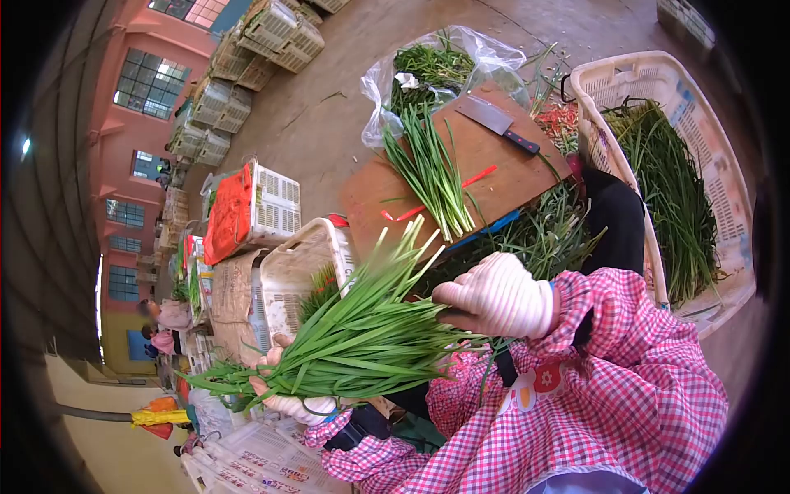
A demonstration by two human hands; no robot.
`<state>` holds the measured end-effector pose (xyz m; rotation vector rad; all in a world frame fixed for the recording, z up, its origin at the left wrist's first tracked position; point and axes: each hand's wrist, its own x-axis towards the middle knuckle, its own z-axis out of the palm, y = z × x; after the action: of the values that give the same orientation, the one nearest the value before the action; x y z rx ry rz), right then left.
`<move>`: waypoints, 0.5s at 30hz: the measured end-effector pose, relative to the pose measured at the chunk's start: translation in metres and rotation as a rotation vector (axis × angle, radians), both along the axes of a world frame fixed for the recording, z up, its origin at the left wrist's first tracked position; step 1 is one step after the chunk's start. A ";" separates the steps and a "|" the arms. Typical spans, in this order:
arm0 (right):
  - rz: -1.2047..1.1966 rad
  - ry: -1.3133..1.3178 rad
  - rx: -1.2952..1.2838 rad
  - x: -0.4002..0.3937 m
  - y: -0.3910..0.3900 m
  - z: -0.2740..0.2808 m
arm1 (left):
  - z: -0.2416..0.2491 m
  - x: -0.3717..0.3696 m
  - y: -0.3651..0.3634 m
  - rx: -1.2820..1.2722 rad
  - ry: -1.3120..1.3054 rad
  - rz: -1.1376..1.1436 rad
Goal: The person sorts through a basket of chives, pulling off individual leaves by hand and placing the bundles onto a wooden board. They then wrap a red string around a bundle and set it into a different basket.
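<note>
A loose bunch of garlic chives lies across in front of me, pale stem ends up and to the right. My left hand, in a pale glove with bare fingertips, is wrapped round its lower left part. On the other side, my right hand, in a striped glove, is closed at the bunch's edge, with leaves at its fingertips. Beyond them, another chive bundle rests on a brown board, over a red strip. A cleaver lies flat at the board's far side.
A large white crate of greens stands at the right. Behind the board sits a clear plastic bag of greens. Another white crate is at the left. Loose leaves lie below the board. Stacked crates line the wall; people are farther back.
</note>
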<state>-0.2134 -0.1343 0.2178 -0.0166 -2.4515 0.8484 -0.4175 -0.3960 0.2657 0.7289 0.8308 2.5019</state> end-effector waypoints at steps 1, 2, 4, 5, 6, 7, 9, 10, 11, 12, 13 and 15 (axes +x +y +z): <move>0.024 -0.014 0.008 -0.005 -0.005 -0.006 | -0.001 0.000 -0.002 -0.004 0.003 0.005; 0.034 -0.045 0.041 -0.009 -0.010 -0.008 | -0.002 0.000 -0.003 -0.025 0.006 0.018; 0.041 -0.072 0.098 -0.016 -0.016 -0.010 | 0.023 0.032 0.033 -0.048 -0.351 0.380; 0.046 -0.064 0.113 -0.018 -0.017 -0.011 | 0.022 0.030 0.032 -0.049 -0.349 0.378; 0.038 -0.083 0.127 -0.021 -0.019 -0.012 | 0.017 0.025 0.027 -0.103 -0.266 0.325; 0.029 -0.101 0.141 -0.022 -0.019 -0.013 | 0.015 0.024 0.026 -0.157 -0.183 0.271; 0.068 -0.127 0.066 -0.019 -0.018 -0.013 | 0.013 0.022 0.026 -0.154 -0.183 0.246; 0.111 -0.155 -0.009 -0.017 -0.017 -0.013 | 0.013 0.021 0.026 -0.152 -0.185 0.225; 0.107 -0.156 -0.010 -0.012 -0.015 -0.012 | 0.010 0.019 0.026 -0.152 -0.185 0.221; 0.253 -0.162 -0.217 -0.006 -0.011 -0.010 | 0.007 0.016 0.025 -0.084 -0.218 0.204; 0.398 -0.165 -0.425 0.000 -0.006 -0.011 | 0.006 0.014 0.025 -0.014 -0.251 0.188; 0.839 -0.256 -0.635 0.009 0.002 -0.022 | 0.007 0.015 0.024 -0.034 -0.182 0.080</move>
<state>-0.2039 -0.1322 0.1961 0.7512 -2.2715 2.0567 -0.4026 -0.3721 0.2726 0.4567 0.8495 2.5711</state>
